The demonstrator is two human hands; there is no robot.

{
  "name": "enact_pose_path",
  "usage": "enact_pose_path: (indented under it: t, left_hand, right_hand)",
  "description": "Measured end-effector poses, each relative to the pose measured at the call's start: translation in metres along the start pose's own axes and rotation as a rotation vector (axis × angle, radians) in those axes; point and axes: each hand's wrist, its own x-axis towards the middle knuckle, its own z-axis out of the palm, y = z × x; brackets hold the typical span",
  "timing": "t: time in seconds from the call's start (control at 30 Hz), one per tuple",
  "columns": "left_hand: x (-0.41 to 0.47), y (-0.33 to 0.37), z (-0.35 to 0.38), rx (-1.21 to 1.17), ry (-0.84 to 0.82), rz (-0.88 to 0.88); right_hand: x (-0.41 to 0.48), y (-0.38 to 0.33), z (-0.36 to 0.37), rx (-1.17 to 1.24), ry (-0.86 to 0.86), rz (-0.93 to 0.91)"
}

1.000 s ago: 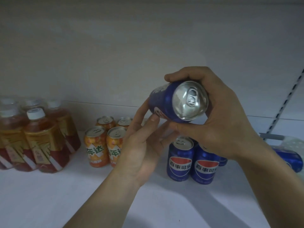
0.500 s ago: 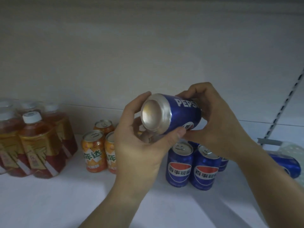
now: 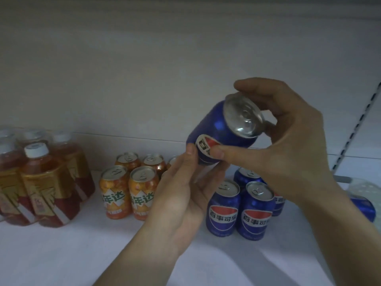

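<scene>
A blue Pepsi can [image 3: 218, 129] hangs tilted above the shelf, its silver top facing me and to the right. My right hand [image 3: 288, 145] grips it, fingers curled over the top rim and thumb pressed on the label. My left hand [image 3: 181, 199] sits below the can, palm up, with its thumb tip touching the can's lower edge and the fingers reaching under it.
Several upright blue Pepsi cans [image 3: 240, 209] stand on the white shelf [image 3: 61, 254] under my hands. Orange soda cans [image 3: 128, 188] stand left of them, red tea bottles [image 3: 41, 182] at far left. Another blue can [image 3: 363, 207] lies at far right beside a slotted upright [image 3: 358, 124].
The can has been turned over: its bottom faced me half a second ago, now its top does. My left hand has let go of its grip and dropped beneath the can.
</scene>
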Motion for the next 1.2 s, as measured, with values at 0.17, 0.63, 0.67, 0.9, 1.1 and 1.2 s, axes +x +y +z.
enact_pose_path:
  t: [0.17,0.63,0.67,0.9,1.1,1.2]
  left_hand:
    - [0.003,-0.003,-0.003,-0.018,0.01,-0.026]
    - [0.004,0.001,-0.009,-0.02,-0.304,0.048]
    - [0.002,0.0,-0.007,0.001,-0.32,0.046]
    - [-0.01,-0.025,0.012,0.36,-0.221,0.058]
    - [-0.02,-0.075,0.031,0.606,-0.257,-0.071]
    - [-0.01,-0.109,0.043,0.806,-0.247,-0.14]
  right_hand:
    - [-0.001,-0.007,0.007,-0.124,0.048,-0.051]
    - [-0.014,0.002,0.008,-0.189,-0.188,-0.079]
    - [-0.016,0.005,0.005,-0.19,-0.206,-0.069]
    - [-0.02,0.006,-0.046,-0.343,-0.238,-0.097]
    - [-0.037,0.018,-0.116,-0.418,-0.233,0.129]
    - [-0.049,0.027,-0.151,-0.507,-0.196,0.226]
